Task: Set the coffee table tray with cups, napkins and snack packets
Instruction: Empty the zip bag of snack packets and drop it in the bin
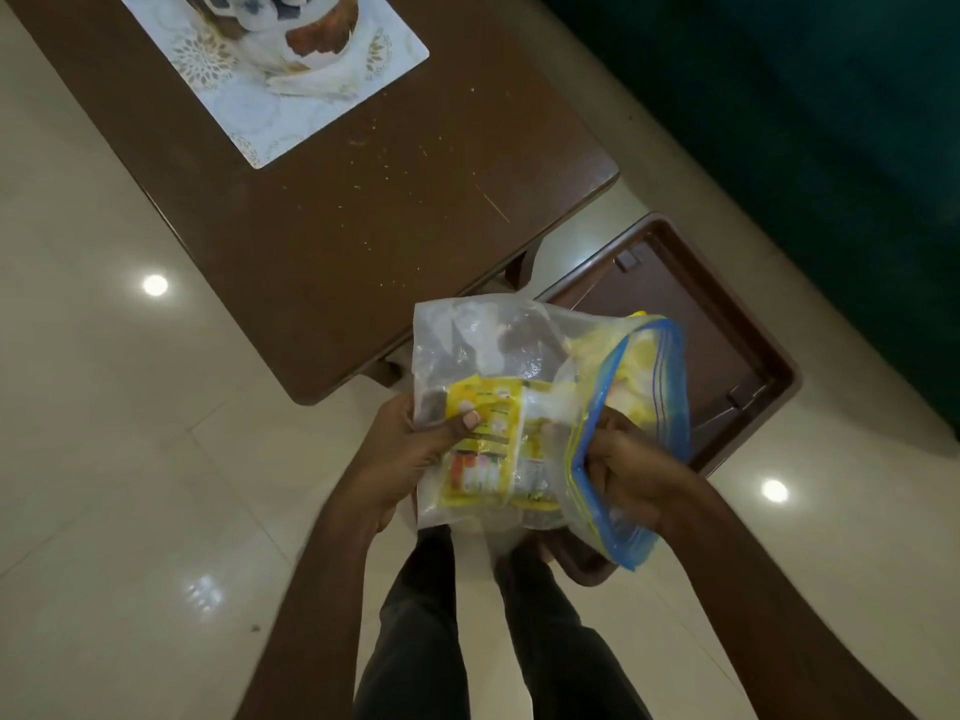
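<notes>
We note both grips, left hand (415, 452) and right hand (631, 472), clamped on a clear, blue-zipped plastic bag (467, 345) (yellow snack packets (488, 478) inside).

Both forearms are held forward. The left hand (415, 449) is curled round a clear bag (467, 345), thumb on top; its zip edge is pinched by the right hand (631, 475).

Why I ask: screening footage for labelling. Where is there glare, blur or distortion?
Head view: two lamp glare spots on the glossy floor; head view: the zip bag is soft and sheeny, packet print unreadable; head view: wide-angle stretch skews the coffee table, and the dark green area at right shows little detail.
</notes>
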